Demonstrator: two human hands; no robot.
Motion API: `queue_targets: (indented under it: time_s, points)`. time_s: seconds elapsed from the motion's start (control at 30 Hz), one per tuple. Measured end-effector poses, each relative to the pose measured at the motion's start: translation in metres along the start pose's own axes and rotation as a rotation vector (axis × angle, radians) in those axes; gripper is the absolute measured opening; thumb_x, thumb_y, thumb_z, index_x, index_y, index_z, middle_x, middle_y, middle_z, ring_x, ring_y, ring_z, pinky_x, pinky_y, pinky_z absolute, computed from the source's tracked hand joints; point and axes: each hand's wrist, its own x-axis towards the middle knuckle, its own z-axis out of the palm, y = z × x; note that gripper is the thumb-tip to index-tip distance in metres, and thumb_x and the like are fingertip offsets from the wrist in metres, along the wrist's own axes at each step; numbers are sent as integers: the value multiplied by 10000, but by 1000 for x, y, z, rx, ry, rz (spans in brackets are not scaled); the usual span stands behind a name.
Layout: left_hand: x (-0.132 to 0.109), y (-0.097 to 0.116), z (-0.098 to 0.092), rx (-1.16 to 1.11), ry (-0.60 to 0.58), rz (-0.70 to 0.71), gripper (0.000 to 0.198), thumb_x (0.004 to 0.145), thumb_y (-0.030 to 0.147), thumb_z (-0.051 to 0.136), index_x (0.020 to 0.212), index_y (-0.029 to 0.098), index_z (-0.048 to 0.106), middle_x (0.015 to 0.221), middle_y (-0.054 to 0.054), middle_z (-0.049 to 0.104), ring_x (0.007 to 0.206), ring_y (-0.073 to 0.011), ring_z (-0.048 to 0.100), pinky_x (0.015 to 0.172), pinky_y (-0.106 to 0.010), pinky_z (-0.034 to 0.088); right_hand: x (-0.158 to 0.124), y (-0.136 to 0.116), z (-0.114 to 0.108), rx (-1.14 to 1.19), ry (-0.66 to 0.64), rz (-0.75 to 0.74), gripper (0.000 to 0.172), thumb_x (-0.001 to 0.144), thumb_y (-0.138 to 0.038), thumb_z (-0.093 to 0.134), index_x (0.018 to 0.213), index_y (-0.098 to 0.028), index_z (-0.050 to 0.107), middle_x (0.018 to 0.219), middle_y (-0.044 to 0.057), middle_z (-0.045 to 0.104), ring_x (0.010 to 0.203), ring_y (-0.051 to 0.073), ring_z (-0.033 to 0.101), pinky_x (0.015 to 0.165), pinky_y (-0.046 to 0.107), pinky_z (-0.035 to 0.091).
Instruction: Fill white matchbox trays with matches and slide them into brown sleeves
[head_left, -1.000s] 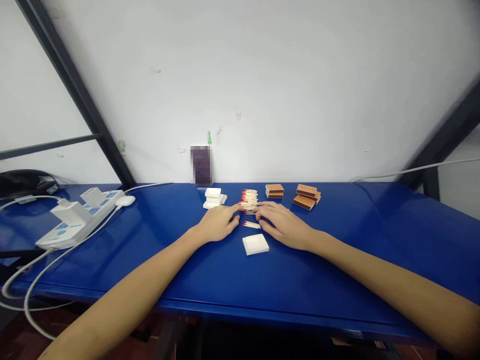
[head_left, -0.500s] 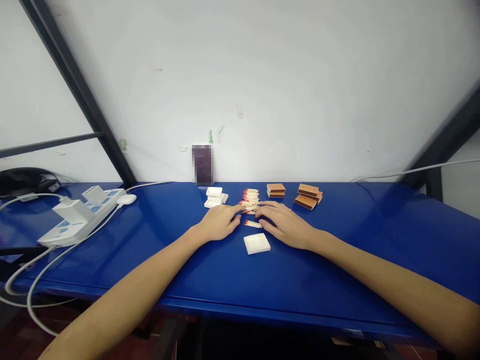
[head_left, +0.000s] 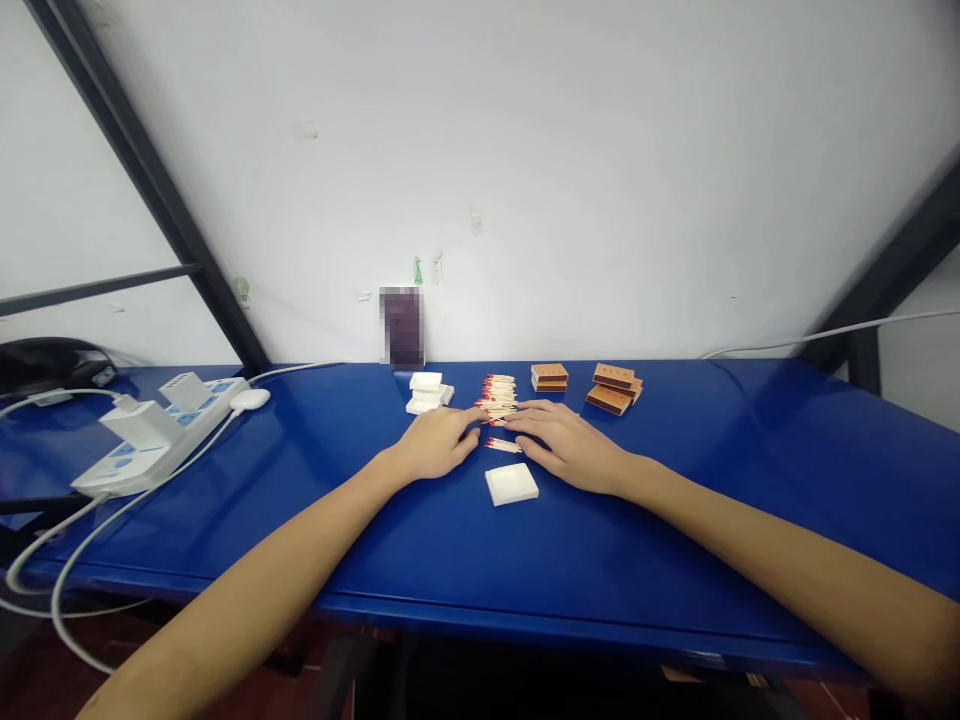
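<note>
A pile of red-headed matches [head_left: 497,392] lies on the blue table, its sticks running roughly sideways. At the pile's near left end, my left hand [head_left: 437,441] touches the heads with its fingertips, thumb held apart. My right hand [head_left: 570,446] reaches in from the other side, fingers stretched over the stick ends and thumb apart. Between the fingertips of both hands lies a match or two, partly hidden. A small row of matches [head_left: 503,445] sits nearer to me, beside my right thumb. Closer still is a white matchbox tray [head_left: 512,484].
White trays [head_left: 429,393] are stacked behind my left hand. Brown matchboxes [head_left: 550,377] stand at the back, with more matchboxes [head_left: 614,388] to their right. A blurred dark panel [head_left: 403,328] leans on the wall. A power strip [head_left: 161,440] with cables lies left.
The whole view has shifted slightly. Both hands stay at the near edge of the match pile, with hardly any movement of the fingers.
</note>
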Motion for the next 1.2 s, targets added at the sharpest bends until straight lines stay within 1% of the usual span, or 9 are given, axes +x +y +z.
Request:
queue_targets:
  time_s: [0.3,0.43,0.47,0.53,0.6,0.67,0.8,0.93,1.2]
  points:
    - [0,0,0,-14,4,18,357,968,262,408,1256,214,613,994,-62,727,874,-229,670,777,-335,491,1,0,-1,-24,12,-28,366,984,-282,421,1217,-184,686,1259,116,677,1221,309,556,1020,523,445]
    - [0,-1,0,-66,11,33,352,964,250,398,1231,230,628,1079,-49,722,910,-214,665,812,-331,488,2,0,-2,5,47,-57,347,979,-267,426,1146,-201,722,1190,107,710,1166,295,592,1000,507,461]
    - [0,-1,0,-79,13,31,345,963,249,396,1216,229,630,1056,-46,723,894,-208,663,806,-327,486,2,0,-2,9,55,-61,345,979,-263,424,1126,-202,731,1168,105,719,1152,292,601,995,502,464]
    - [0,-1,-1,-97,15,7,324,958,260,398,1198,217,613,910,-34,719,796,-198,652,755,-316,479,2,-1,-2,11,63,-63,346,981,-255,420,1107,-200,737,1147,103,727,1139,287,608,987,495,468]
    - [0,-1,-1,-109,17,-27,300,954,274,405,1188,204,579,733,-6,664,676,-190,613,683,-306,461,2,-1,-2,-1,61,-65,344,982,-249,420,1109,-200,736,1146,98,728,1144,283,605,990,491,465]
    - [0,-1,-2,-114,18,-44,278,947,275,415,1174,200,558,658,15,611,620,-186,577,644,-300,441,2,0,-2,-23,47,-65,340,984,-255,424,1114,-205,734,1151,89,726,1161,280,593,1002,483,457]
    - [1,-2,-1,-104,13,-24,295,950,260,418,1205,206,557,673,14,606,623,-179,568,658,-295,430,1,0,-2,-26,18,-48,344,996,-282,418,1096,-213,740,1165,81,716,1184,278,571,1005,480,449]
    - [1,-1,-2,-98,15,-4,333,957,250,422,1260,203,553,682,9,614,616,-173,569,667,-290,426,0,-2,-3,6,31,-39,363,1013,-318,396,1097,-229,737,1178,71,714,1222,280,540,1016,488,437]
    - [1,2,-5,-103,-2,-21,249,944,238,425,1107,194,608,667,4,621,611,-176,574,654,-289,424,-3,-3,-6,2,95,-41,410,1027,-312,335,1108,-212,724,1130,73,736,1225,284,538,1023,482,434]
